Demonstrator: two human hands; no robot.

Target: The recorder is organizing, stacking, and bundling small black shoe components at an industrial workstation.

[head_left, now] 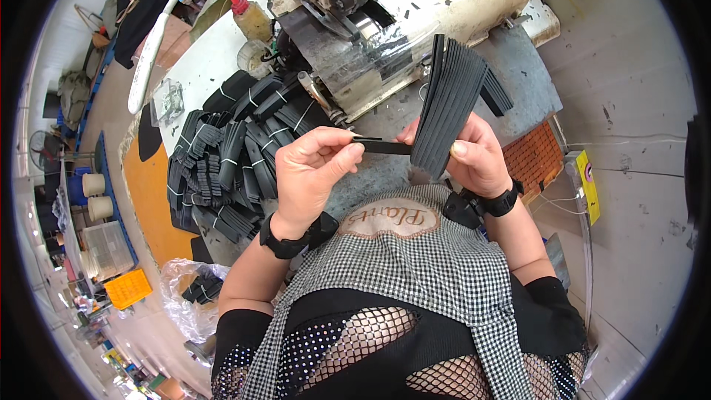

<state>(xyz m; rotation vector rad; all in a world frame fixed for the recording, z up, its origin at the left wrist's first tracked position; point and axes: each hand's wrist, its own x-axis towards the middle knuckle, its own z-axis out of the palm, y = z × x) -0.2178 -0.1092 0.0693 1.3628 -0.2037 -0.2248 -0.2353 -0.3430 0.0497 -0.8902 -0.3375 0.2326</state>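
My right hand point(478, 157) grips a thick fanned stack of black strips point(452, 100), held upright above the grey work table point(518, 67). My left hand point(315, 167) pinches the end of a single black strip point(385, 147) that sticks out sideways from the stack at its lower end. Both wrists carry black bands. A checked apron with an oval patch covers my lap just below the hands.
A heap of black strip bundles tied with white thread point(229, 155) lies on the table to the left. A worn sewing machine point(355, 22) stands behind the hands, with a red-capped bottle point(248, 15) beside it. A plastic bag with more strips point(196, 289) sits on the floor at left.
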